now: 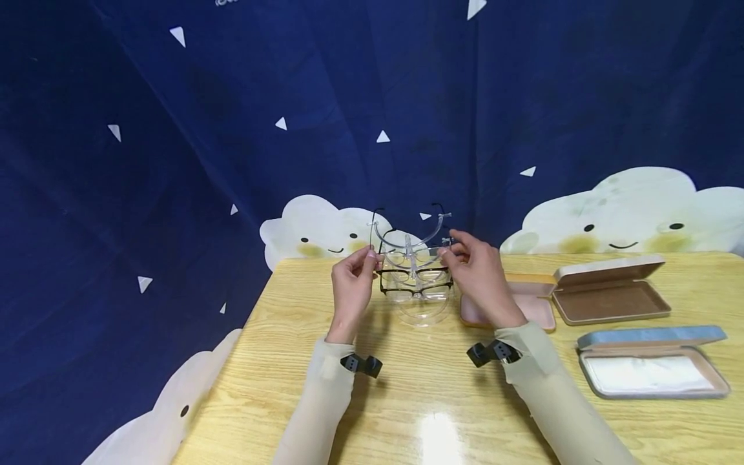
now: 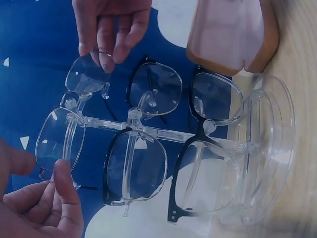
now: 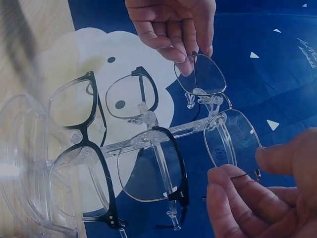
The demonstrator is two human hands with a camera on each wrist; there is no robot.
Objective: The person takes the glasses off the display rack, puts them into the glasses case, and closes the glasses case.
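A clear plastic display stand (image 1: pixel 424 320) carries three pairs of glasses, one above another. Thin metal-rimmed glasses (image 2: pixel 58 140) rest at its top tier. My left hand (image 1: pixel 353 284) pinches one outer end of that top pair, thumb against fingers. At its opposite end my right hand (image 1: pixel 479 274) pinches the frame near the hinge. Below them sit the middle glasses (image 3: pixel 148 166), with a black upper rim, and the lowest glasses (image 3: pixel 81 181), also dark-browed. Neither hand touches these two in the wrist views.
Right of the stand, an orange case (image 1: pixel 540 313) with pink lining lies open, partly behind my right forearm. Beside it are an open brown-lined case (image 1: pixel 616 302) and an open blue case (image 1: pixel 651 336) holding a white cloth. A dark blue curtain (image 1: pixel 372 97) hangs behind the wooden table (image 1: pixel 279 349).
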